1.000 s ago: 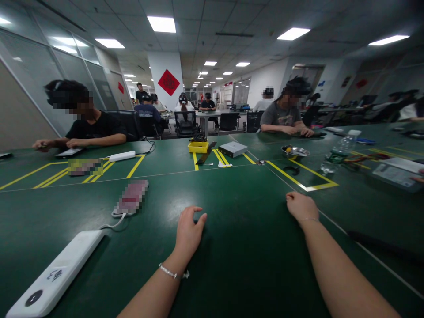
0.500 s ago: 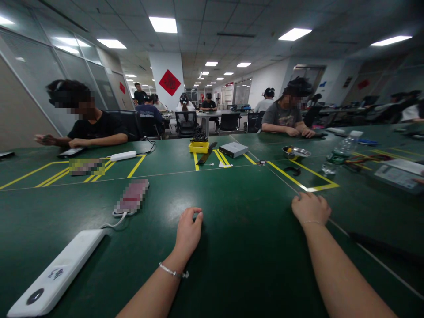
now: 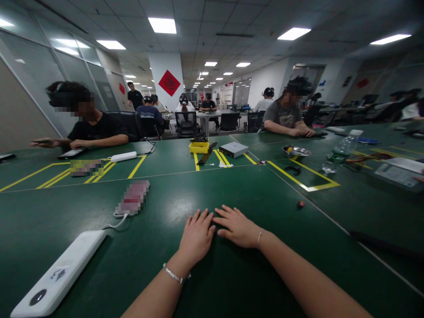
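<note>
My left hand (image 3: 198, 236) rests palm down on the green table (image 3: 159, 282), fingers spread and nothing in it. Close beside it, fingertips almost meeting, my right hand (image 3: 239, 227) also lies flat with its fingers apart. A small red object (image 3: 300, 204), too small to name for certain, sits on the table to the right of my right hand, near the pale seam. Left of my hands, a phone (image 3: 133, 197) with a blurred screen is joined by a white cable (image 3: 115, 224) to a long white power bank (image 3: 61, 274).
Farther back stand a yellow tray (image 3: 199, 147), a grey box (image 3: 233, 149), a metal bowl (image 3: 298, 152) and a plastic bottle (image 3: 342, 152). A clear container (image 3: 399, 173) is at the right. Two people (image 3: 96, 126) sit across the table.
My right hand has moved left from the seam to beside my left hand, and its fingers have opened. The small red object now shows where that hand was. My left hand's fingers have spread.
</note>
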Demonstrator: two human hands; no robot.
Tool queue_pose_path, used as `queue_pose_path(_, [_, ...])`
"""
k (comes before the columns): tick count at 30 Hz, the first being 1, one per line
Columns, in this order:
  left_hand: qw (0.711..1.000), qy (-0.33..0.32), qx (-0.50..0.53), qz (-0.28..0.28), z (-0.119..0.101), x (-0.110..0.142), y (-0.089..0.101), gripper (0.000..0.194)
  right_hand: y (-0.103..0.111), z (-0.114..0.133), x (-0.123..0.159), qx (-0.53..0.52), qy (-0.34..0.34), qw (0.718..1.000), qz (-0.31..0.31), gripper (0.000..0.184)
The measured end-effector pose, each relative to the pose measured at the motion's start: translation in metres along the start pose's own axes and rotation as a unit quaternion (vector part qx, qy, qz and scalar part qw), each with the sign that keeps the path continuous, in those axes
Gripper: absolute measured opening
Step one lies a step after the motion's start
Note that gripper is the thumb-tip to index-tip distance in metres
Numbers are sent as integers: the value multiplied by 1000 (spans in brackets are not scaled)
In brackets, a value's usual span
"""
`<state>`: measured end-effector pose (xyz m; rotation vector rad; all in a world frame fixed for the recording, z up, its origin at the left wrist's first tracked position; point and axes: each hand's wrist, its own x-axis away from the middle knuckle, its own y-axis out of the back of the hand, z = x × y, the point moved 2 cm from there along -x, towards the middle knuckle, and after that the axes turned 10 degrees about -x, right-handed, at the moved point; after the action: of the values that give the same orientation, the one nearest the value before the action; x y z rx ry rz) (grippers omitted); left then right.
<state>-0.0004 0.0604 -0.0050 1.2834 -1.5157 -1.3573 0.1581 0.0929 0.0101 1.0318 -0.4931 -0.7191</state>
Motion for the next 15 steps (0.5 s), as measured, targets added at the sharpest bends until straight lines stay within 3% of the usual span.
queue_pose_path(3, [1000, 0, -17, 6, -1, 1, 2, 47, 35, -46, 19, 55, -96, 989, -102, 43])
queue_pose_path(4, [1000, 0, -19, 6, -1, 1, 3, 47, 47, -66, 30, 90, -156, 972, -152, 42])
queue_pose_path(7, [1000, -1, -20, 6, 0, 0, 3, 47, 73, -121, 74, 165, -355, 886, -250, 45])
queue_pose_path(9, [1000, 2, -17, 4, 0, 0, 3, 46, 78, -145, 99, 157, -433, 849, -258, 47])
queue_pose_path(12, [1000, 7, -14, 4, 0, 0, 4, 47, 77, -161, 117, 112, -480, 841, -225, 45])
queue_pose_path(15, [1000, 5, -8, 7, 0, 0, 5, 46, 77, -162, 116, 85, -502, 834, -213, 41])
